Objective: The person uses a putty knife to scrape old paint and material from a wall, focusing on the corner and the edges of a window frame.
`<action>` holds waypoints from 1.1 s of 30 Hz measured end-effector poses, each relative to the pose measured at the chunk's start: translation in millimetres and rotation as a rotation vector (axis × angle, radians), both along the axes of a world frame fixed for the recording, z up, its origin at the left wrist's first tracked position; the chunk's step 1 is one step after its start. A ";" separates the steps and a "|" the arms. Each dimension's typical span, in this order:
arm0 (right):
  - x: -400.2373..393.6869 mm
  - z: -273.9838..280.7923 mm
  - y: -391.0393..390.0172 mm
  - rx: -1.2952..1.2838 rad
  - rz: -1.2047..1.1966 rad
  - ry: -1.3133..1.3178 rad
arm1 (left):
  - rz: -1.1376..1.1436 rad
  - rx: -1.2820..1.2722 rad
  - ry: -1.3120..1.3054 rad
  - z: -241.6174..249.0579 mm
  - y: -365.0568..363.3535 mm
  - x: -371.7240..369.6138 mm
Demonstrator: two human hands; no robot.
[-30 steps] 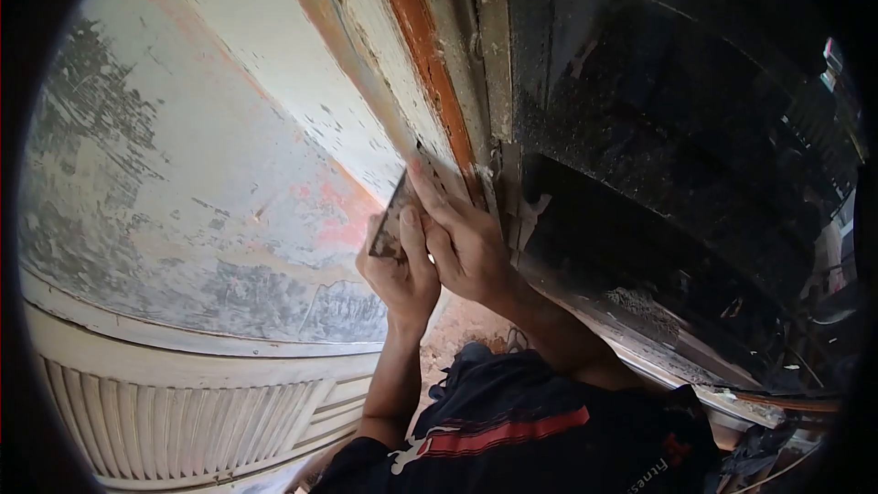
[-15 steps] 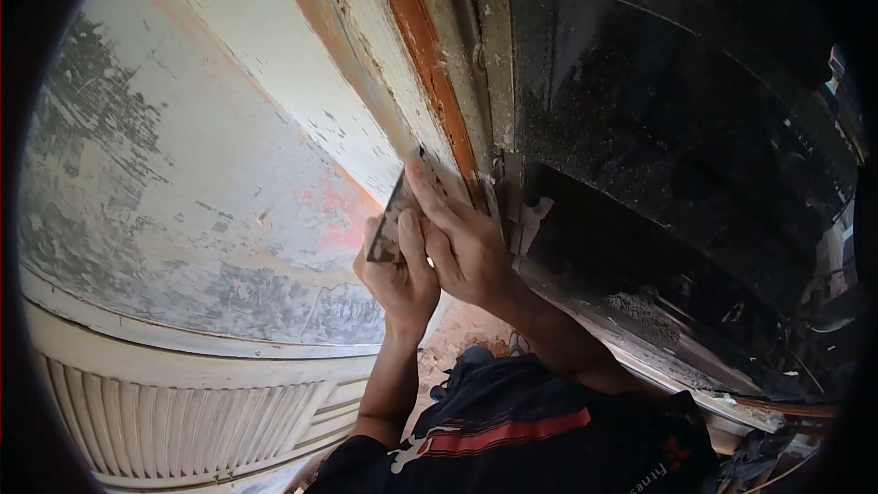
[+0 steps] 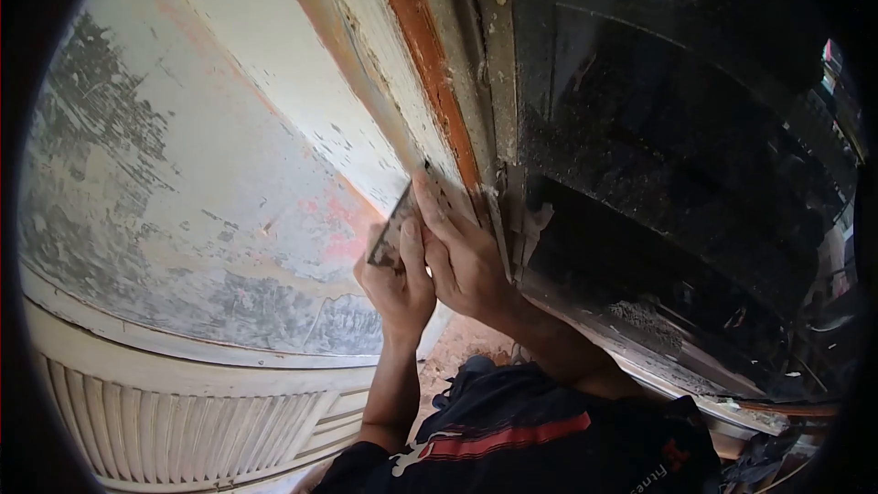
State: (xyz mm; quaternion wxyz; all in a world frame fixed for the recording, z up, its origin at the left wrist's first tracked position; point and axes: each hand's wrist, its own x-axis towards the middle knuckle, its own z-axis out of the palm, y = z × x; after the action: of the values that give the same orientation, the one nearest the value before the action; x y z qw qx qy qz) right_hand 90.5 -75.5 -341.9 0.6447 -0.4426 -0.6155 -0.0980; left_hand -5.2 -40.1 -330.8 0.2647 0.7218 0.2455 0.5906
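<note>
A flat scraper blade (image 3: pixel 395 236), smeared with grey-brown patches, is held at a slant against the white-painted strip beside the window frame. My left hand (image 3: pixel 400 285) grips its lower part, thumb over the near face and fingers behind. Close against it, my right hand (image 3: pixel 468 261) closes on the upper part, its index finger stretched up along the blade towards the wall. A small dark tip shows beyond that fingertip. My hands cover the rest of the tool, so any handle is hidden.
On the left is a patchy grey-white wall (image 3: pixel 210 174), with a louvred white panel (image 3: pixel 174 430) below it. A red-brown wooden strip (image 3: pixel 430 55) runs beside dark glass (image 3: pixel 658 119) on the right. Reddish rough ground (image 3: pixel 466 343) shows beneath my arms.
The blade and both hands sit slightly lower in view, and the surroundings have shifted a little with the camera. Both hands keep the same grip.
</note>
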 end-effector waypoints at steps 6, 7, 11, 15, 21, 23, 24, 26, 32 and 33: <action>-1.2 11.2 3.6 0.015 -0.027 -0.015 | -0.053 -0.045 0.002 10.8 8.3 -3.5; -0.5 9.7 2.1 0.020 -0.032 -0.017 | -0.044 -0.005 -0.006 9.2 4.9 -1.4; -6.3 8.1 -0.7 -0.013 -0.049 -0.011 | -0.034 0.006 0.041 17.9 1.6 -5.4; -9.0 21.8 1.8 -0.043 -0.037 0.037 | -0.092 -0.055 0.065 24.0 12.3 -10.9; -4.1 18.9 -7.4 -0.046 -0.053 -0.042 | -0.093 -0.101 -0.048 12.8 12.4 -8.4; -4.9 10.7 -7.2 -0.007 -0.062 -0.028 | -0.096 -0.118 -0.063 10.6 11.8 -9.6; -5.3 6.4 -6.5 0.028 -0.064 -0.013 | -0.091 -0.139 -0.076 10.9 12.1 -9.3; -7.8 -0.4 -9.4 -0.001 -0.026 0.026 | -0.077 -0.126 -0.064 11.7 10.8 -9.2; -6.0 2.7 -18.3 -0.088 -0.047 -0.006 | -0.057 -0.048 -0.002 14.7 5.7 -7.5; -5.6 3.6 -18.1 -0.054 -0.113 -0.072 | -0.066 -0.034 0.004 15.2 5.8 -7.7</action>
State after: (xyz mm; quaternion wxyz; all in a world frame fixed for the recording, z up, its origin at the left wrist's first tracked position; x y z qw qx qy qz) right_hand 84.9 -93.5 -338.2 0.6035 -0.4901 -0.6146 -0.1333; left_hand -12.8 -34.3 -315.6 0.2956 0.7261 0.2322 0.5757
